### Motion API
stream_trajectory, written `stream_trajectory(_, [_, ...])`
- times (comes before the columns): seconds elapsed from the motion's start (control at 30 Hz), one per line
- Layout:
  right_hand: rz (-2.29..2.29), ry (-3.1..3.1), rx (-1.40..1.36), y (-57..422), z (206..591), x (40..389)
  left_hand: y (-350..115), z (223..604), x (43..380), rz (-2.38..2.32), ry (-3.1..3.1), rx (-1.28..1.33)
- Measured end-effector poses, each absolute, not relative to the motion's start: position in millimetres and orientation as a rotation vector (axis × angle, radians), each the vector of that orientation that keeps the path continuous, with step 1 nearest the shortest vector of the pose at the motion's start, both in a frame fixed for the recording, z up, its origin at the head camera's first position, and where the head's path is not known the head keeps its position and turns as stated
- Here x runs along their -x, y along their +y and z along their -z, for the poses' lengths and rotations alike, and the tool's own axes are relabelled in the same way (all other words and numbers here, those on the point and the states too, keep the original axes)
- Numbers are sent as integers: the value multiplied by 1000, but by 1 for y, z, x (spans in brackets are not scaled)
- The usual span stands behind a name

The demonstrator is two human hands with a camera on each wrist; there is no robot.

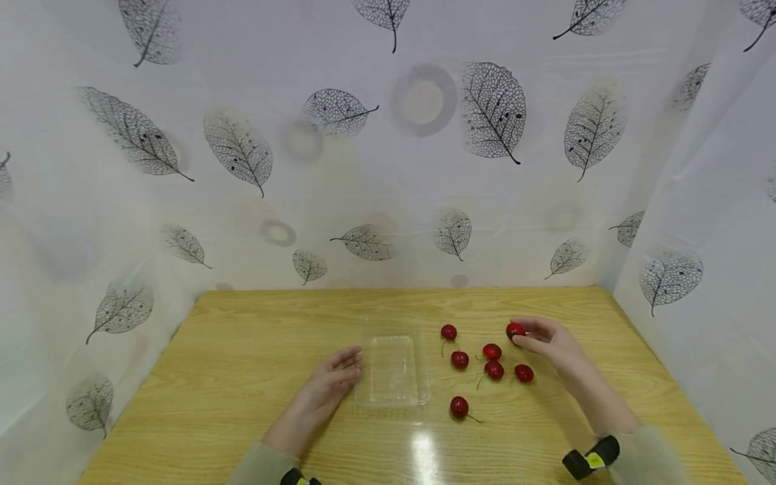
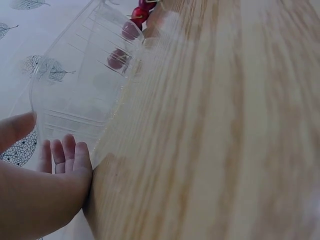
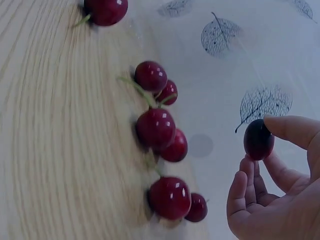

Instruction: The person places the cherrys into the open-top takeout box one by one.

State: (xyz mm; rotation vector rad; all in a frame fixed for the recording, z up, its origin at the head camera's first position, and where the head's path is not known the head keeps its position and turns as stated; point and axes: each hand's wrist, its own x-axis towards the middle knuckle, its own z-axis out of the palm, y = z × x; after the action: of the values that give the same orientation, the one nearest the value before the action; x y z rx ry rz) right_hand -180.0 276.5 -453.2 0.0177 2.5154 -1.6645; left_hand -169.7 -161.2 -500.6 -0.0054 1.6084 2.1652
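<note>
My right hand (image 1: 554, 343) pinches a red cherry (image 1: 515, 330) between thumb and fingertips, held up off the table at the right. In the right wrist view that cherry (image 3: 259, 140) looks dark on top, with the thumb against its upper side. Several more cherries (image 1: 494, 370), some with green stems, lie on the wood between this hand and a clear plastic container (image 1: 422, 397). My left hand (image 1: 332, 384) rests on its edge along the container's left side, fingers relaxed and fingertips right at the wall. Through the transparent wall, cherries (image 2: 117, 59) show in the left wrist view.
The wooden table (image 1: 242, 350) has a light reflection near its front. A pale, leaf-printed sheet (image 1: 388, 188) hangs behind the table and along both sides. One cherry (image 1: 459, 407) lies apart, nearer the front, its stem pointing right.
</note>
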Motion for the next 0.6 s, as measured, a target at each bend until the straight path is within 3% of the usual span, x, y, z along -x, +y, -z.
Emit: stream_trajectory(0.6, [1788, 2322, 66, 217, 441, 181, -162, 505, 171, -2175, 1598, 0])
